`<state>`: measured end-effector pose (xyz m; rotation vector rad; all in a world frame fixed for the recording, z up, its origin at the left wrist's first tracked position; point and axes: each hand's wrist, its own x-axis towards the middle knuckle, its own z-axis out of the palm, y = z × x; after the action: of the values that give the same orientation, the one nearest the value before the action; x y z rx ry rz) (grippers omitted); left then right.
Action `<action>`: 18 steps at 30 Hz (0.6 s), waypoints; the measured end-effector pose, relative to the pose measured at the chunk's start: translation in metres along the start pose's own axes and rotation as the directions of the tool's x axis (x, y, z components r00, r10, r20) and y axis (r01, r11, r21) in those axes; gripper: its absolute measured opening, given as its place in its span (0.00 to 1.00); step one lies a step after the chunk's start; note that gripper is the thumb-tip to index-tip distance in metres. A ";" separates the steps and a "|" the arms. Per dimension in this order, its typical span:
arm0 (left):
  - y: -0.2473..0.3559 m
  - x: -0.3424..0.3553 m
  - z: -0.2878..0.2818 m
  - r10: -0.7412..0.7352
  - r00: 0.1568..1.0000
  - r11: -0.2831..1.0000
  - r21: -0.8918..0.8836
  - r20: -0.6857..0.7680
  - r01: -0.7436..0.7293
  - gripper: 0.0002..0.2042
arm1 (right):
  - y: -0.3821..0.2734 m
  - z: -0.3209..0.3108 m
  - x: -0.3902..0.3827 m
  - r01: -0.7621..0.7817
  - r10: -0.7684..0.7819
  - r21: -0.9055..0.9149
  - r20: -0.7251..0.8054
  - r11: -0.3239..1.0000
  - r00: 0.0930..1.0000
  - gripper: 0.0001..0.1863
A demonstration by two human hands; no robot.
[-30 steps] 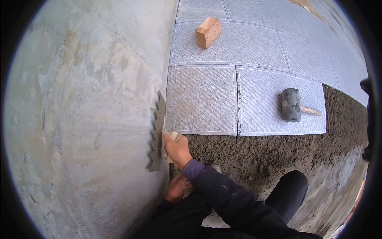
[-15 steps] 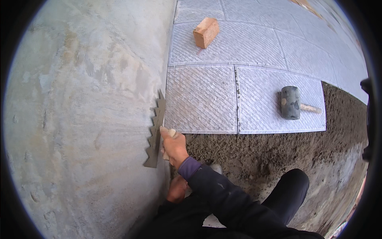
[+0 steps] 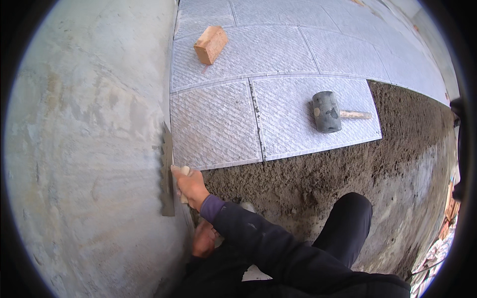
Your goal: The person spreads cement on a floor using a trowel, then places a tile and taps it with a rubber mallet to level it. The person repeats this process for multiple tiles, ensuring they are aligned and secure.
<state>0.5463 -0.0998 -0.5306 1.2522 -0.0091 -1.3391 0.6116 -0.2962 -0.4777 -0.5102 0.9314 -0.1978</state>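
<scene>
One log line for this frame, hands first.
right hand: holds notched trowel beside wall | left hand: partly hidden, grip unclear | mallet, brick: on tiles

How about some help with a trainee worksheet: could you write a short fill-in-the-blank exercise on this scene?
1. The toothed trowel is gripped by the person's ____ hand.
2. The dark-headed mallet, lying on a gray tile, has a paler ____.
3. In the picture, the brick lies to the ____ of the mallet.

Missing words: right; handle; left.
</scene>
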 end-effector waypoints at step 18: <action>0.002 -0.002 0.001 -0.126 0.984 0.982 -0.153 -0.123 0.106 0.14 | -0.016 -0.016 -0.004 -0.143 0.136 0.130 0.060 0.981 0.989 0.14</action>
<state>0.5465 -0.0997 -0.5279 1.2292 0.2552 -1.3287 0.5975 -0.3143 -0.4744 -0.3225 0.8941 -0.1189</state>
